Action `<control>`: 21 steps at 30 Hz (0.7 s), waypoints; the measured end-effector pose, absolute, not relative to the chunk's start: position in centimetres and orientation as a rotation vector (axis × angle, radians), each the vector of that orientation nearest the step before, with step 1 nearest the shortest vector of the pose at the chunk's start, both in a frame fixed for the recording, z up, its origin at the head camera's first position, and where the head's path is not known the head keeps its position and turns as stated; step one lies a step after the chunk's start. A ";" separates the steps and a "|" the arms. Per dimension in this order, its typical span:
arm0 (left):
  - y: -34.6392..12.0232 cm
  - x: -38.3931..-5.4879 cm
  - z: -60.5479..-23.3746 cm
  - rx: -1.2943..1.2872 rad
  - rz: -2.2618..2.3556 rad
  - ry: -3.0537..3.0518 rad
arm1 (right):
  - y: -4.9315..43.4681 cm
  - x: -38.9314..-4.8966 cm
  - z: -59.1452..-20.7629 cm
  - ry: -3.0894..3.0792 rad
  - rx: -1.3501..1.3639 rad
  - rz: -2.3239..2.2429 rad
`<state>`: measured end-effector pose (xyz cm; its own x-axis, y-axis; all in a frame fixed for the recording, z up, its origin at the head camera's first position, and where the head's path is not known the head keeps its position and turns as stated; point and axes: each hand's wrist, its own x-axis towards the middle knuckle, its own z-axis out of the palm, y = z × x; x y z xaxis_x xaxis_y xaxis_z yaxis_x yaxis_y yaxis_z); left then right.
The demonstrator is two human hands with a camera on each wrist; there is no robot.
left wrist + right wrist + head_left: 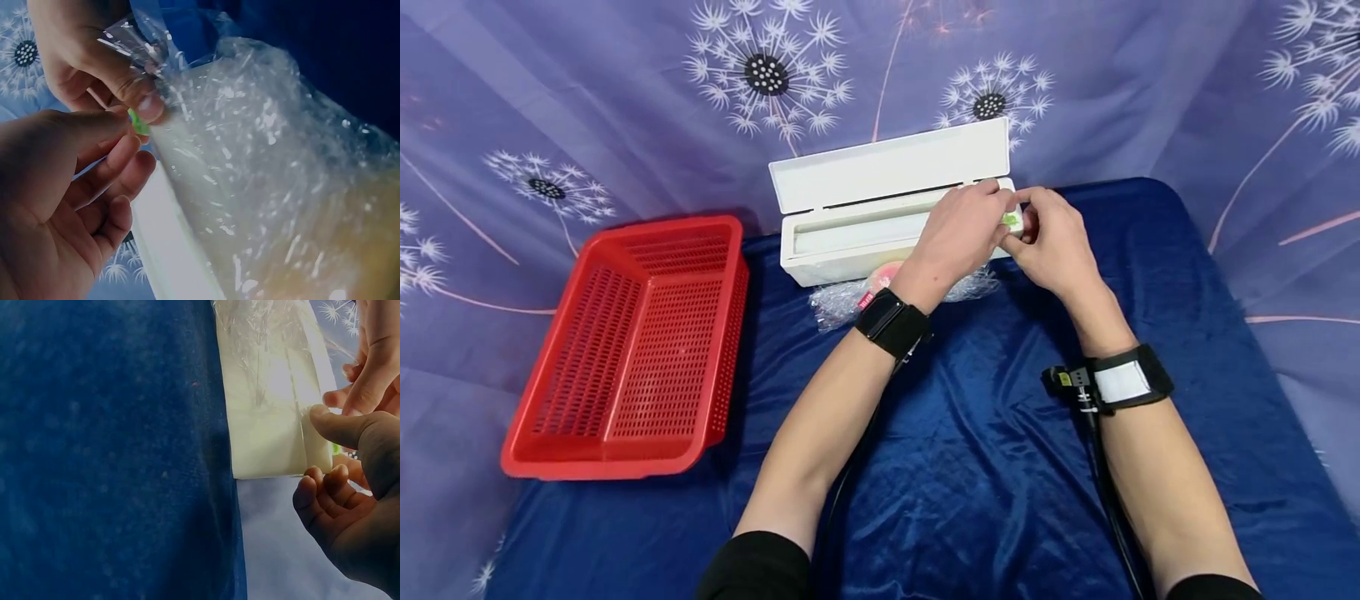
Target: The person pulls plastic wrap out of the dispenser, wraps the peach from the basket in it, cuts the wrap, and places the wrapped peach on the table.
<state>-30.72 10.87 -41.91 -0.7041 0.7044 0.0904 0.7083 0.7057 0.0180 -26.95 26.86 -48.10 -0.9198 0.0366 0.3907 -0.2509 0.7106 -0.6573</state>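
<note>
A long white box [827, 268], like a cling film dispenser, stands at the back with its hinged lid [895, 162] raised. A pale roll [857, 236] lies inside. My left hand [964, 223] reaches across to the box's right end, where its thumb and forefinger pinch at a small green piece [138, 122], mostly hidden by fingers. My right hand [1057, 242] grips that same end, thumb on the edge and fingers curled by the corner. Clear crumpled film [262, 119] hangs along the box's front.
A red perforated plastic basket [718, 333] stands on the left. In front of the box lies a round pinkish item [883, 273] with a red label, partly behind my left wrist. Dark blue cloth [985, 433] covers the table; a patterned curtain [1097, 83] hangs behind.
</note>
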 end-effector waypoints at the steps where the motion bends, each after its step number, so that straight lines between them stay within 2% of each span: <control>1: 10.9 -30.8 -42.0 -1.169 -0.090 -2.837 | 26.9 -27.0 -48.1 -2.544 0.159 1.052; 10: 11.2 -31.2 -42.5 -1.106 -0.216 -2.906 | 27.3 -26.9 -48.3 -2.546 0.159 1.037; 21: 11.4 -31.4 -42.7 -1.081 -0.162 -2.898 | 27.3 -27.0 -48.6 -2.531 0.168 0.987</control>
